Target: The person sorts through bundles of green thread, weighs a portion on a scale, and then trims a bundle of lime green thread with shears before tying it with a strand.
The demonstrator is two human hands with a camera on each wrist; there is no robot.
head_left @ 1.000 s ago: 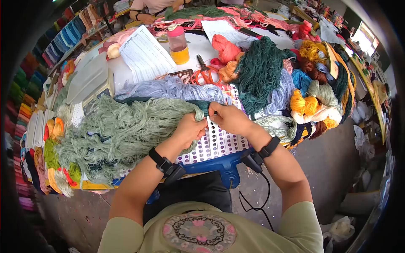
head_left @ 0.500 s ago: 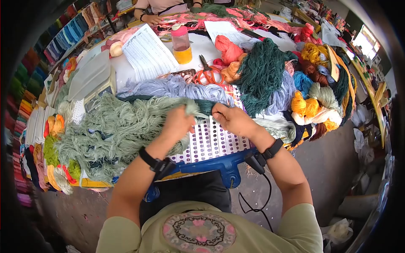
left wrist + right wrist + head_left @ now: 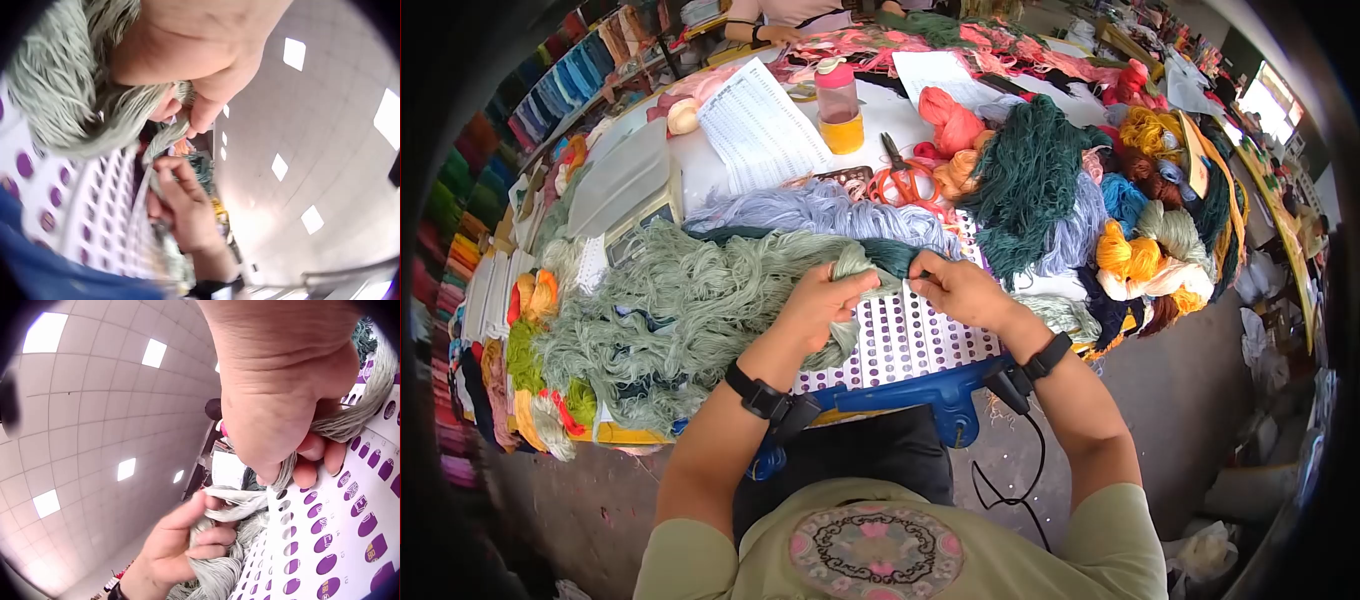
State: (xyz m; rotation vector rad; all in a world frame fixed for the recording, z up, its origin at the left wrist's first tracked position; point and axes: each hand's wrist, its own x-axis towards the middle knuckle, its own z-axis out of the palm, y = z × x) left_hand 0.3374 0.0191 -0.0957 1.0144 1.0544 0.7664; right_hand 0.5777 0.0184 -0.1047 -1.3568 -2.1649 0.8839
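My left hand [image 3: 815,300] fingers curl round a sage-green yarn [image 3: 700,300] strand at frame centre; my right hand [image 3: 960,290] pinches its end over the punched colour card [image 3: 910,340]. Pulling too hard could snag the big hank, dragging neighbouring skeins [image 3: 1030,180] off the tabletop.

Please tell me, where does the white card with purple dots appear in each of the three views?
Head view: the card lies at centre, under both hands.
Left wrist view: the card fills the lower left.
Right wrist view: the card fills the lower right.
Shared landmark: the pale green yarn held by both hands.
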